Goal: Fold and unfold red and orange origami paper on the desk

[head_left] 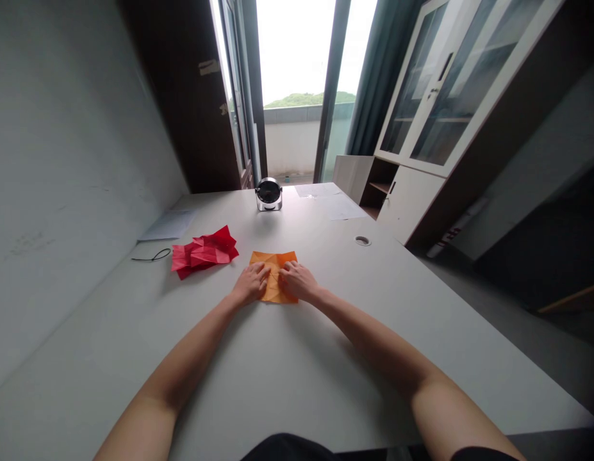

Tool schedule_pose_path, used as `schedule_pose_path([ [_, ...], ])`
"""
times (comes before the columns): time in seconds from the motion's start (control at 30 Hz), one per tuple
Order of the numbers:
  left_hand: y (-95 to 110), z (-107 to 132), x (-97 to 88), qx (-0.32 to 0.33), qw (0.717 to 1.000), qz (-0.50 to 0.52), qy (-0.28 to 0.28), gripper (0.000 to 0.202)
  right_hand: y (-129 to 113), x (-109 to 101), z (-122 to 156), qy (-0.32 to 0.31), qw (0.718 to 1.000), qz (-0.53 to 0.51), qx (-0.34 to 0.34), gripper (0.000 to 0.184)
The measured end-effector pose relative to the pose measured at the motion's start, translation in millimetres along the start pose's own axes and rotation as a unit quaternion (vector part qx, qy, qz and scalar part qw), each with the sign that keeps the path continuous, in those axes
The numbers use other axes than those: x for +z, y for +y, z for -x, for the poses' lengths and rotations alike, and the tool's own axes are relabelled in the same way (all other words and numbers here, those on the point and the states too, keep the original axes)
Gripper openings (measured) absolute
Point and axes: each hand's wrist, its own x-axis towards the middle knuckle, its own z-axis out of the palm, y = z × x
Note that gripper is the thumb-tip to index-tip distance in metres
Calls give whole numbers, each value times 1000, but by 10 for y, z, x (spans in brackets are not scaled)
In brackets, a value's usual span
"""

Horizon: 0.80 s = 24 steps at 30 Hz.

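A square of orange paper (276, 292) lies on the white table in front of me, marked with crease lines. My left hand (251, 282) rests over its left part, fingers bent and closed with their tips on the paper near the middle. From the other side my right hand (298, 280) covers the right part, fingers curled in and pinching at the sheet close to the centre. A narrow strip of orange shows between the two hands. The thumbs and what lies under the fingers are partly hidden.
Creased red paper (205, 251) sits to the left, beside a thin black cable loop (152, 255). A round black-and-silver device (268, 194) stands at the back. White sheets (342, 207) lie back right, near a cable hole (362, 241). A wall borders the left.
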Motion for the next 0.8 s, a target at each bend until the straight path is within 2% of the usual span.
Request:
schedule_pose_path([
  [0.1, -89, -44, 91, -16, 999, 13, -38, 54, 99, 83, -48, 26, 999, -17, -23, 26],
  [0.17, -126, -84, 124, -33, 998, 24, -55, 61, 181, 147, -96, 22, 998, -40, -33, 29],
  [0.33, -129, -211, 174, -73, 993, 50, -77, 70, 364, 337, -236, -13, 996, -78, -37, 56],
  [0.4, -130, -246, 185, -87, 991, 54, -82, 71, 427, 404, -269, -19, 996, -78, -31, 61],
  [0.67, -290, -250, 143, -107, 990, 60, -67, 70, 555, 439, -276, -25, 996, -77, -35, 66],
  [0.8, -321, -229, 72, -65, 994, 75, -35, 67, 528, 398, -252, -8, 996, -80, -27, 63],
])
